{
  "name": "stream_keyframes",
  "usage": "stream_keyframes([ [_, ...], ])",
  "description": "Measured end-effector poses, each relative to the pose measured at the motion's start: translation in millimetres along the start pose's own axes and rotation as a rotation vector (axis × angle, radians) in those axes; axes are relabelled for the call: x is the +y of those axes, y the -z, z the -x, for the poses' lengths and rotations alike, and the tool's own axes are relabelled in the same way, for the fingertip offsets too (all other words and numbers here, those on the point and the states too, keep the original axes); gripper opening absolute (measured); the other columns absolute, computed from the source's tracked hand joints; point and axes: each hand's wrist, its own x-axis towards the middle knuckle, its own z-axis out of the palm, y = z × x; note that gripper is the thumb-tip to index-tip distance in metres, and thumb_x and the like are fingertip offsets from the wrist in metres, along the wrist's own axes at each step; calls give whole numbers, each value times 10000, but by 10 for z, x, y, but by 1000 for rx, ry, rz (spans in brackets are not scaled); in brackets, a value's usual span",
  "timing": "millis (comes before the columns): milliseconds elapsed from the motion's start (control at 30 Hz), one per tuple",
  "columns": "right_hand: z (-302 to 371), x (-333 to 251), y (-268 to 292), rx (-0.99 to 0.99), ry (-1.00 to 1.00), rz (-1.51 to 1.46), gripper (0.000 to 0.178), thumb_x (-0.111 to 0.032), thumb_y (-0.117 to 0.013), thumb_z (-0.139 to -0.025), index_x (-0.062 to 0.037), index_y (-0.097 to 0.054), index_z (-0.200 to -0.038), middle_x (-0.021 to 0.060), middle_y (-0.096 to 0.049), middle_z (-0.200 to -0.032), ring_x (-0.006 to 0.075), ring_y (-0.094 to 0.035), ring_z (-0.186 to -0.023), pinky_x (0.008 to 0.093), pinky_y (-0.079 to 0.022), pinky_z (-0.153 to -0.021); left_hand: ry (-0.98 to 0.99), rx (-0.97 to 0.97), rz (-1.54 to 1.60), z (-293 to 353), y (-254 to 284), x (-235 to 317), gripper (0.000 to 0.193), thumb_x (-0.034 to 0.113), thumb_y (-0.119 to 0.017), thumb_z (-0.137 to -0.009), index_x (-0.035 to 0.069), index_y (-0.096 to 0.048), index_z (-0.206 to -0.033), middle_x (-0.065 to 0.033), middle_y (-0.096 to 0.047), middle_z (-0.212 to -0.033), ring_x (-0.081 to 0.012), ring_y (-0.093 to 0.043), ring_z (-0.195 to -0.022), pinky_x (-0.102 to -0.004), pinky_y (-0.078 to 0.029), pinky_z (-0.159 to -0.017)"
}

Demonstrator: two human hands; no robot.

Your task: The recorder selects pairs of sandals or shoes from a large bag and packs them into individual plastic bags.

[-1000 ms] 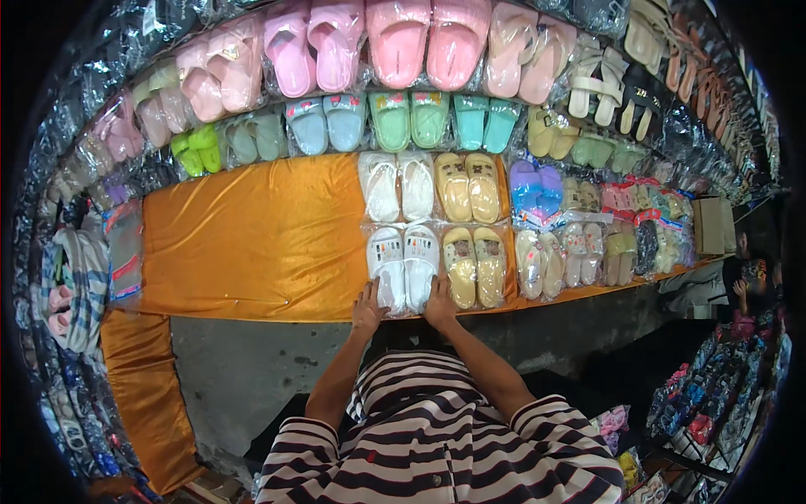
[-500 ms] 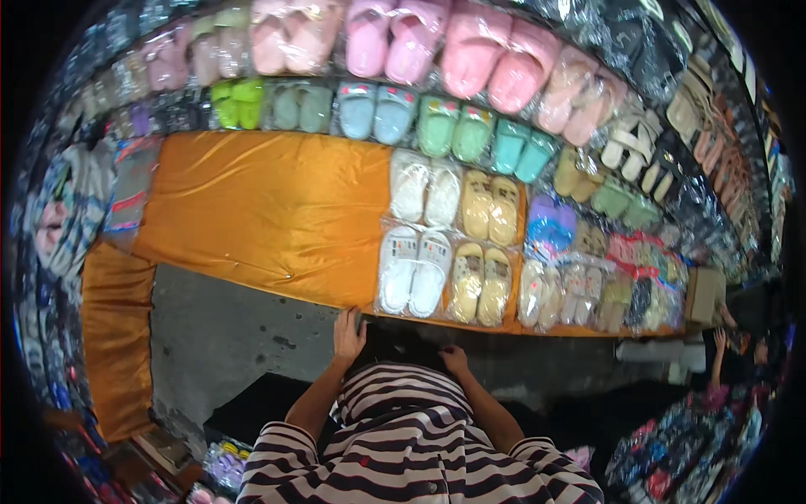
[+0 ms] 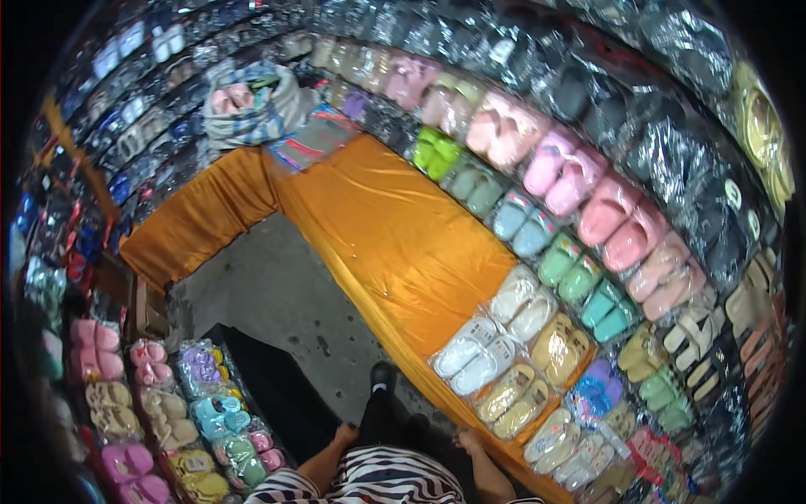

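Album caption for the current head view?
Left hand and right hand low before an orange-draped table bearing plastic-wrapped white slides and tan slides.

The orange-draped table [image 3: 403, 244] carries bagged white slippers [image 3: 474, 356] and tan slippers [image 3: 514, 401], side by side.

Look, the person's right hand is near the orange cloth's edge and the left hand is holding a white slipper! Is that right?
Not quite: the left hand holds no slipper. In the head view, the white slippers lie on the orange cloth, apart from that hand. The right hand is near the cloth's edge.
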Motion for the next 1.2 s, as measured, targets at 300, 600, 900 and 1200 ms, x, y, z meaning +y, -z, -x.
stream_keyframes([
  [300, -420, 385, -236, -333, -129, 620, 182, -195, -532, -858, -56, -611, -943, 75, -617, -770, 196, -588, -641, 365, -501, -558, 355, 109, 384, 617, 132, -591, 373, 273, -558, -839, 9, -625, -1094, -209, -627, -1110, -332, -581, -1085, -379, -457, -909],
  [600, -566, -1403, -1060, -413, -14, 527, 157, -150, -502, -889, -33, -600, -923, 74, -613, -762, 153, -563, -597, 285, -461, -514, 390, 162, 526, -41, 521, -861, 351, 252, -568, -788, 14, -650, -1032, -223, -643, -1045, -323, -638, -967, -379, -501, -827],
  [900, -710, -2364, -2123, -232, 138, 386, 221, -138, -521, -889, -9, -596, -1052, 114, -650, -857, 207, -647, -684, 312, -531, -570, 284, 138, 584, -687, 1595, -711, 315, 239, -538, -857, -45, -659, -922, -141, -681, -807, -242, -671, -710, -357, -512, -648],
  [1200, -1331, -2608, -2271, -430, -132, 529, 148, -103, -546, -809, -37, -613, -693, 100, -569, -611, 156, -488, -454, 317, -356, -383, 342, 272, 693, -1224, 2166, -875, 271, 189, -548, -880, -42, -617, -1003, -139, -679, -853, -254, -671, -702, -340, -529, -612],
])
